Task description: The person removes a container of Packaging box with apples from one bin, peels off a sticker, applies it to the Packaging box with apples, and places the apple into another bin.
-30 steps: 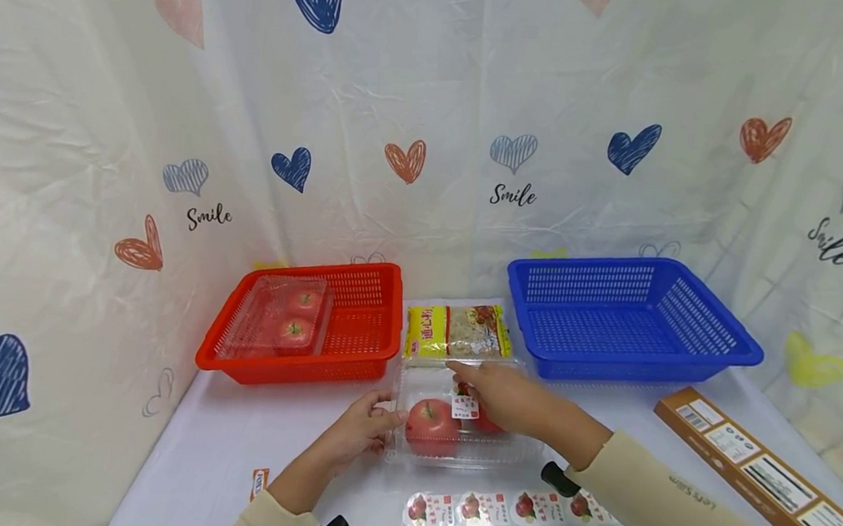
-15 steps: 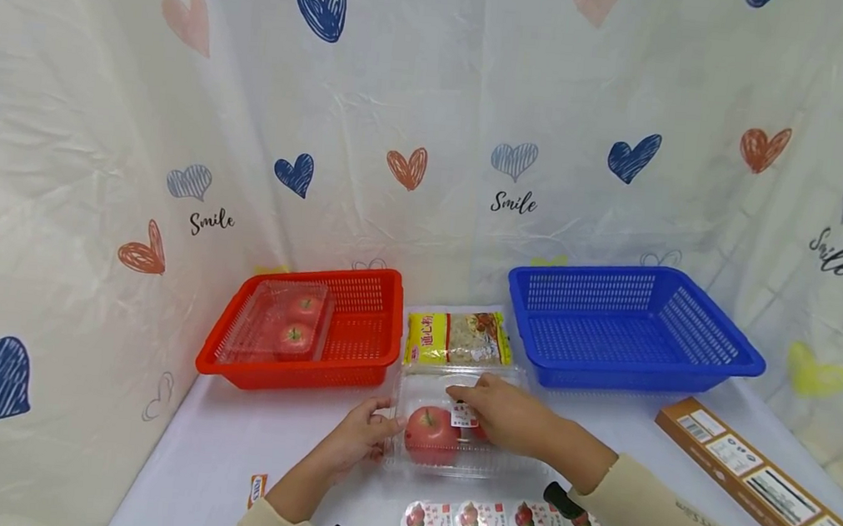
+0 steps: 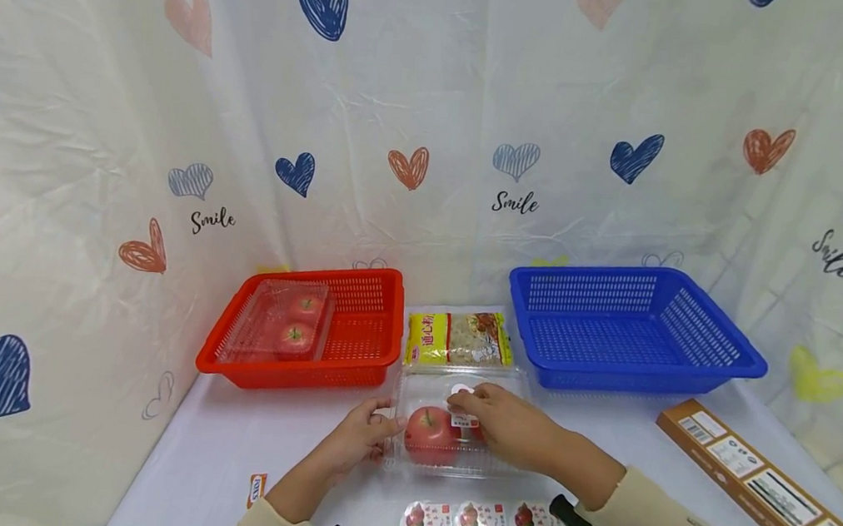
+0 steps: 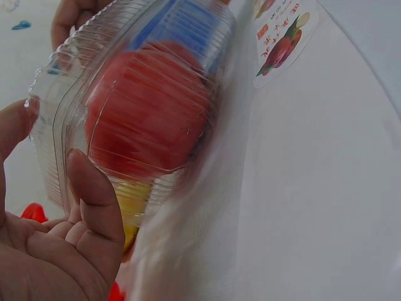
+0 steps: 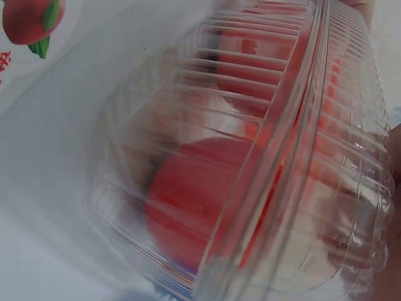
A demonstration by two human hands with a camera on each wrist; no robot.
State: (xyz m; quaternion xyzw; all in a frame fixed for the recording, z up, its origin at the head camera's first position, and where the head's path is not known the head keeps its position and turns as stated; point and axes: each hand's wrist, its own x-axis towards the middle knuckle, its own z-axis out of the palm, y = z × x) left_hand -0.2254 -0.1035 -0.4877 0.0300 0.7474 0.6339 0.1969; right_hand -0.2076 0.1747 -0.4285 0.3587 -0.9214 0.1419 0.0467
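Observation:
A clear plastic fruit box with red apples inside sits closed on the white table. My left hand grips its left edge; in the left wrist view the thumb and a finger pinch around the ridged rim. On the lid is a white sticker label with a rounded top. My right hand reaches over from the right, fingertips pressed across the label's middle and covering part of it. The right wrist view shows the box side close up, with a red apple behind the ridged plastic.
A red basket at left holds another clear apple box. A blue basket stands back right. A yellow food packet lies behind the box, apple stickers in front, a long brown carton at right, a small orange wrapper at left.
My right hand has slid from the label's upper end toward its middle, so the rounded top now shows above the fingers. My left hand keeps its grip on the box. The head view has tilted slightly.

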